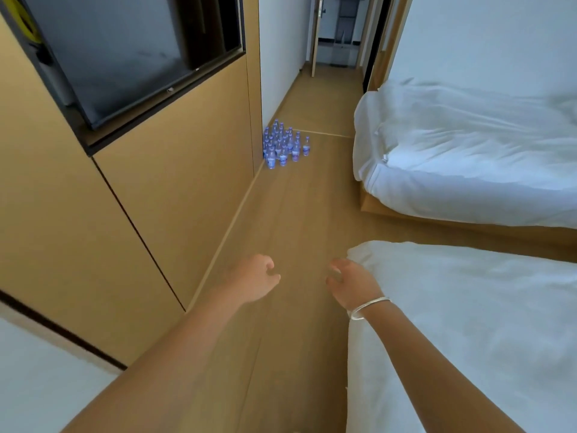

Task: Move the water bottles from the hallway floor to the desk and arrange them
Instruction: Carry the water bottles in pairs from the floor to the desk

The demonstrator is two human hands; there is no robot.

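Water bottles: a tight cluster, upright, blue labels and caps, on the wood floor. They stand against the foot of the white wall, at the corner where the tan panel wall ends. One bottle stands slightly apart on the cluster's right side.

Both hands are well short of the bottles, nearer the camera, with bare floor between fingertips and cluster.

Left hand: fingers loosely curled, holding nothing, arm stretched toward the bottles.

Right hand: fingers loosely curled and spread, holding nothing; silver bangle at the wrist.

Right of the bottles, across the floor: far bed, white bedding. Near bed just beside the right hand. Dark screen set in the panel wall, left of and above the bottles. Beyond them, an open doorway.
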